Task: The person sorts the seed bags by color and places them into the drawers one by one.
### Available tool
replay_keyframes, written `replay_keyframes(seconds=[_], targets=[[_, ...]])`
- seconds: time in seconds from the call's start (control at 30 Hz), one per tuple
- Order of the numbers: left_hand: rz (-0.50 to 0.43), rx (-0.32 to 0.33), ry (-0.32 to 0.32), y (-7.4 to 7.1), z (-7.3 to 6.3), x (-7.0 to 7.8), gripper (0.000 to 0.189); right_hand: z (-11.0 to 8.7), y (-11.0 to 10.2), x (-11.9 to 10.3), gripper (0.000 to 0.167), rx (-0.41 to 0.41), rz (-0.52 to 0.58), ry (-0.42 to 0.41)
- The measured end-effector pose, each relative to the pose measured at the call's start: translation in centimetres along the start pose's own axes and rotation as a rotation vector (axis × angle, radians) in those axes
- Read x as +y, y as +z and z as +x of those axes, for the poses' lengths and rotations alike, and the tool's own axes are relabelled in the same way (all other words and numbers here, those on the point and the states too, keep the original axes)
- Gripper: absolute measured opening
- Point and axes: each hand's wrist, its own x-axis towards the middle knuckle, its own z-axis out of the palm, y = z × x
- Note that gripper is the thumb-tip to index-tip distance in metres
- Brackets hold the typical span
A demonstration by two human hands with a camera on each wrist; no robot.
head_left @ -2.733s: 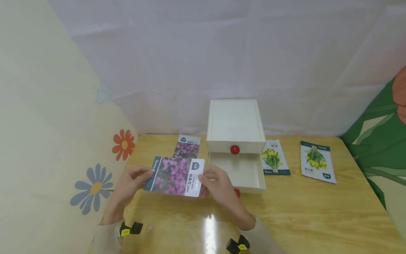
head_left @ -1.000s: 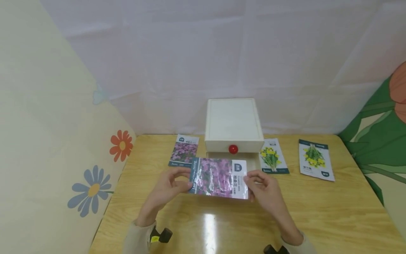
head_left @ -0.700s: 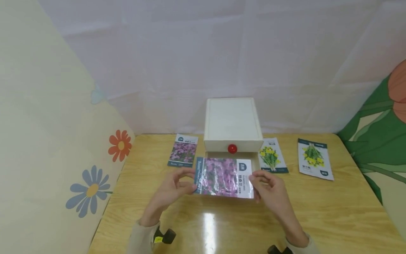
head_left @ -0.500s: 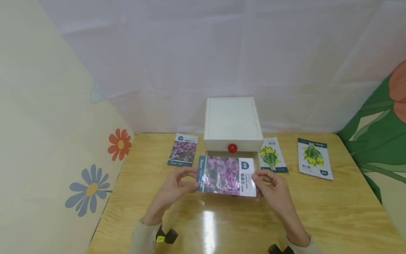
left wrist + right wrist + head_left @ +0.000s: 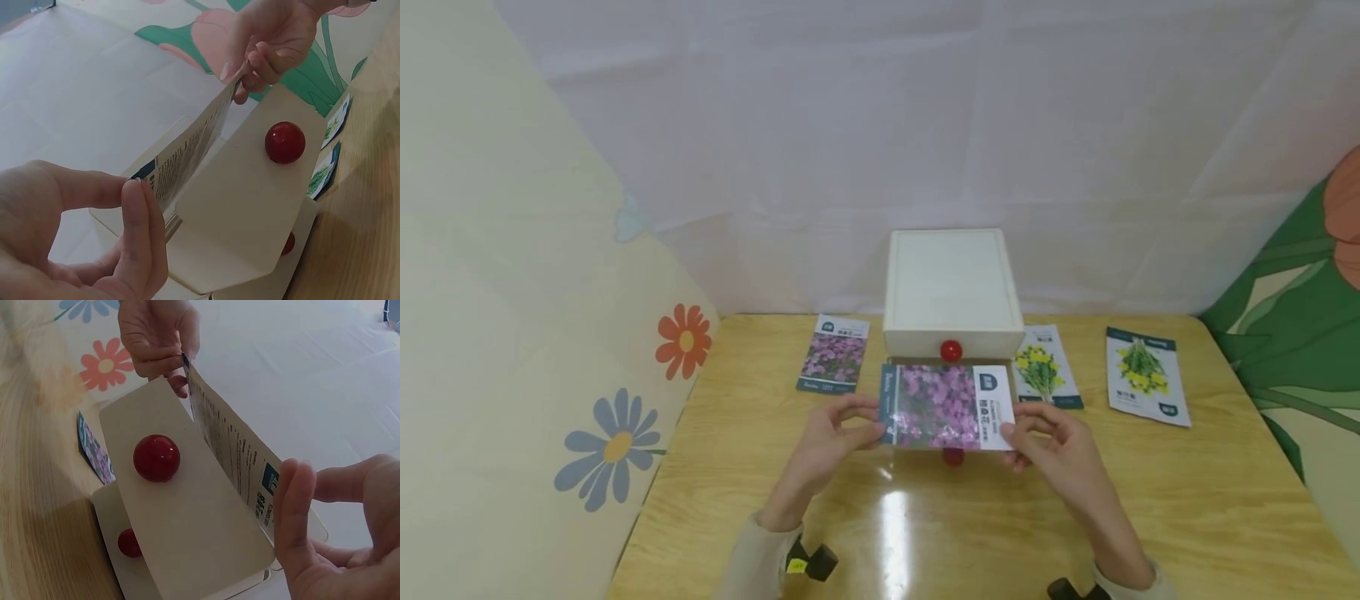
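Observation:
My left hand (image 5: pixel 831 437) pinches the dark green end of a flower seed packet (image 5: pixel 940 408), between thumb and fingers. The packet's white end is pinched by my right hand (image 5: pixel 1052 446). It lies sideways between both hands, purple flowers facing up in the head view, over the pulled-out drawer (image 5: pixel 237 206) of a white drawer cabinet (image 5: pixel 953 279). Printed text covers its underside in both wrist views. A red knob (image 5: pixel 156 458) sits on that drawer's front, close below the packet. Most of the drawer's inside is hidden by the packet in the head view.
Left of the cabinet lies another purple flower seed packet (image 5: pixel 833 354). Two packets with yellow flowers, a nearer one (image 5: pixel 1041 371) and a farther one (image 5: pixel 1146 375), lie to its right. A painted wall (image 5: pixel 512 275) borders the wooden table (image 5: pixel 1150 500) at left.
Both hands have carried the seed packet rightward from left of the open drawer to over it. In the last half second it moved slightly farther right and away from me, uncovering the drawer's red knob.

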Motion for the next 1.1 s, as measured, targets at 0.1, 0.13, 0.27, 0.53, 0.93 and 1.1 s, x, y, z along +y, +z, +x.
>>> replay_keyframes(seconds=[0.1, 0.13, 0.27, 0.53, 0.93, 1.1], targets=[[-0.006, 0.003, -0.010, 0.1, 0.2, -0.1, 0.043, -0.1, 0.0, 0.0, 0.041, 0.004, 0.003, 0.013], [-0.005, 0.005, -0.013, 0.1, 0.3, -0.1, 0.043, 0.0, -0.1, 0.1, 0.042, 0.006, 0.007, 0.018], [-0.003, 0.009, -0.025, 0.4, 0.7, 0.0, 0.041, 0.2, -0.4, 0.2, 0.043, 0.006, 0.006, 0.023], [-0.014, -0.017, -0.026, 0.5, 1.2, 0.3, 0.044, 1.1, -1.3, 0.3, 0.045, -0.020, -0.008, 0.044], [0.078, -0.108, 0.020, 0.2, 1.8, 0.9, 0.052, 2.1, -1.6, 0.1, 0.049, -0.035, -0.051, 0.095], [0.116, -0.088, 0.004, 0.1, 2.0, 1.2, 0.052, 2.4, -1.6, 0.3, 0.049, -0.035, -0.055, 0.080]])
